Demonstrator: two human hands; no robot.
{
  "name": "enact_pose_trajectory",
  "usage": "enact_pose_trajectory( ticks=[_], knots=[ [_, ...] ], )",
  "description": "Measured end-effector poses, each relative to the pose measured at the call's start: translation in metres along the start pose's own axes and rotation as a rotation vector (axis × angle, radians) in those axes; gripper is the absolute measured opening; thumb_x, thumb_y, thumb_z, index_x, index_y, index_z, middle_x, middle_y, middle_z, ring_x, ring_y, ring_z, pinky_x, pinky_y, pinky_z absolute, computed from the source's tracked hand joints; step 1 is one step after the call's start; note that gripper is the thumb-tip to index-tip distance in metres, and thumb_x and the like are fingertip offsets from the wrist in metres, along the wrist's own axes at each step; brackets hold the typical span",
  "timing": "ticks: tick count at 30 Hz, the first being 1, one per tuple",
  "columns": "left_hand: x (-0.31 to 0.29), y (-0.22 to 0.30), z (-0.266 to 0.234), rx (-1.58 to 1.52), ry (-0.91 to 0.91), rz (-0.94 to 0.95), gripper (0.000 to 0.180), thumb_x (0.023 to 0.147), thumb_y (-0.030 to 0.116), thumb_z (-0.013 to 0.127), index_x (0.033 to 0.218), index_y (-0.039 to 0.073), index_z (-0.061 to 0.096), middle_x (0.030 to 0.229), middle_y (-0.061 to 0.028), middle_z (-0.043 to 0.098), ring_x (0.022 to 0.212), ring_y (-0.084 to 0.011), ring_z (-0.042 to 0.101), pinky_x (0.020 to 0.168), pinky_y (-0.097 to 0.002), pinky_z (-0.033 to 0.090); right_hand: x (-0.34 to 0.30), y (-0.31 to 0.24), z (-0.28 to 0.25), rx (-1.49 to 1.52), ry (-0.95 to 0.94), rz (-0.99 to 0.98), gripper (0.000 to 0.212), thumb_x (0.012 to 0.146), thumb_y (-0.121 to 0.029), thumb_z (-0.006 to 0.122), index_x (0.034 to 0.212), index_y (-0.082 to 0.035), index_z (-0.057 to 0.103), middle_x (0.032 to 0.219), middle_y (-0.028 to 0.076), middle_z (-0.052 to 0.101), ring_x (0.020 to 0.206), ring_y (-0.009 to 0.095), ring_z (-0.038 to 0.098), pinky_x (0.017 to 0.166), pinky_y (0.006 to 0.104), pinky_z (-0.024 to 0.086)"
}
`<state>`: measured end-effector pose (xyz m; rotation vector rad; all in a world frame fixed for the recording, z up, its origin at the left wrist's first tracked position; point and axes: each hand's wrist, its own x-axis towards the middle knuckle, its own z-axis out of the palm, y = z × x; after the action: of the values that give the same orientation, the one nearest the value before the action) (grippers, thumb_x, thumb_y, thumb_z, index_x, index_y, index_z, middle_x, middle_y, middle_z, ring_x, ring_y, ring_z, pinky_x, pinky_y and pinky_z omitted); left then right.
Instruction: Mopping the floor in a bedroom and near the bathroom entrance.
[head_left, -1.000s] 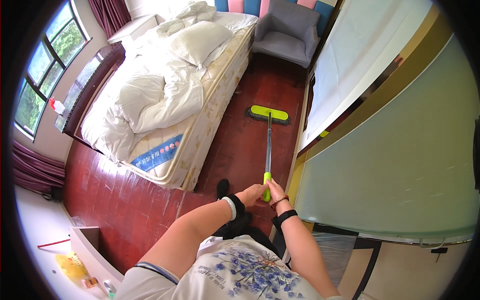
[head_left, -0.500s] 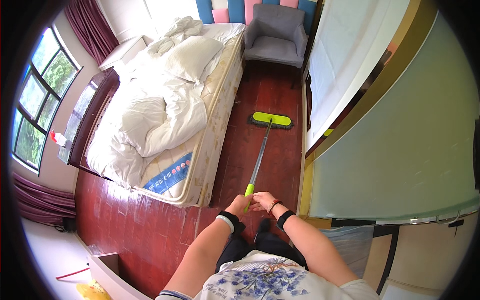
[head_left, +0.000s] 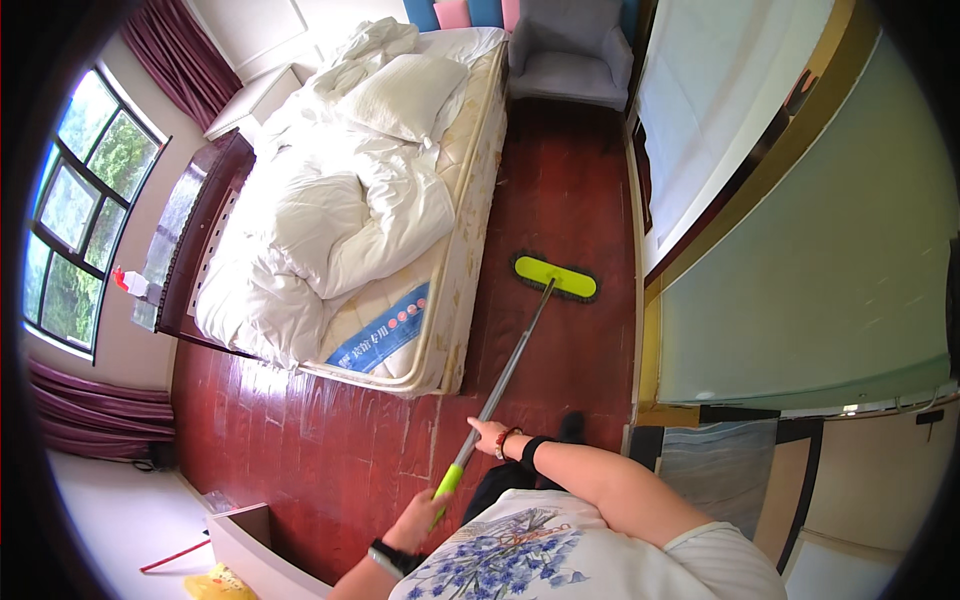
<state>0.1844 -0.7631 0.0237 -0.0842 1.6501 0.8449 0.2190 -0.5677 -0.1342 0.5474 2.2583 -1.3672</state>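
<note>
Two hands on one mop (head_left: 512, 358), its pole slanting from lower centre up to right of centre in the frame. Mop head (head_left: 555, 277), lime-green plate with dark fringe, rests on the red-brown floor (head_left: 590, 350), right of centre. Left hand (head_left: 415, 521), lower centre: fingers wrapped round the lime-green grip (head_left: 450, 482). Right hand (head_left: 489, 436), below centre: fingers against the grey pole above the grip; cannot tell whether they close fully round it. Bed (head_left: 462, 285) with rumpled white duvet (head_left: 320, 215), upper left to centre; grey armchair (head_left: 568, 72), top right of centre
</note>
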Motion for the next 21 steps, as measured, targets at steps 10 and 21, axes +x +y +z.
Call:
enact_pose_trajectory(
  ticks=[10,21],
  knots=[
    [-0.084,-0.059,-0.032,0.138,0.084,-0.213,0.032,0.083,0.020,0.050,0.102,-0.005,0.052,0.082,-0.0059,0.058,0.074,-0.0117,0.052,0.067,-0.0237,0.041,-0.005,-0.053,0.080,0.261,-0.747,0.187,0.048,0.068,0.003,0.045,0.115,-0.008,0.046,0.082,0.011,0.059,0.066,0.023,0.060,0.046,0.0329,0.051],
    [-0.067,-0.048,-0.018,-0.179,0.060,-0.308,0.028,0.083,0.014,0.049,0.105,-0.003,0.052,0.088,-0.0060,0.058,0.076,-0.0117,0.054,0.070,-0.0246,0.042,0.010,-0.040,0.017,0.405,-0.501,0.250,0.037,0.071,0.002,0.041,0.106,-0.003,0.052,0.078,0.013,0.059,0.065,0.024,0.061,0.049,0.0338,0.052]
  ],
)
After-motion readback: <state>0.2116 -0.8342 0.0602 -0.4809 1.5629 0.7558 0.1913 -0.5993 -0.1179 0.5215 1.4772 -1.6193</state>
